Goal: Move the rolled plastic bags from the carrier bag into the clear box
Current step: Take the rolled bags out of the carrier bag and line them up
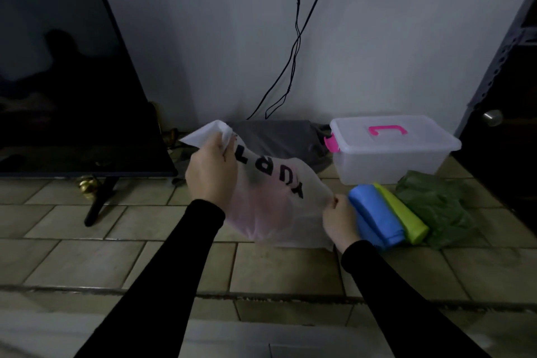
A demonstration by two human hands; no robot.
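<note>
A: Left hand (pixel 213 171)?

B: Gripping the bunched top of the carrier bag (pixel 270 200), fingers curled round the gathered plastic, lifted off the tiled floor (pixel 87 264).

A: Right hand (pixel 340 221)?

B: Pinching the bag's right edge, thumb against fingers. Holding nothing else.

A: Inside the bag?

B: Something pinkish and rounded showing through the white film, low in the sag between the two hands. Probably another roll; too blurred to say for sure.

A: Rolls already out?

B: Blue roll (pixel 374 212) and yellow-green roll (pixel 401 212), lying touching side by side on the floor, just right of the right hand. Long axes running from near the box back toward the person, slanting rightward. Crumpled green bag (pixel 436 206) beyond them, farther right.

A: Nearer hand for those?

B: Right, clearly; blue roll almost touching its knuckles. Left well apart, across the bag.

A: Clear box (pixel 389 151)?

B: Just behind the rolls, against the wall. Lid on, pink handle (pixel 388 129) on top, pink latch (pixel 331 144) at the left end. Looks empty through the walls.

A: So?

B: Needs opening before anything goes in.
</note>
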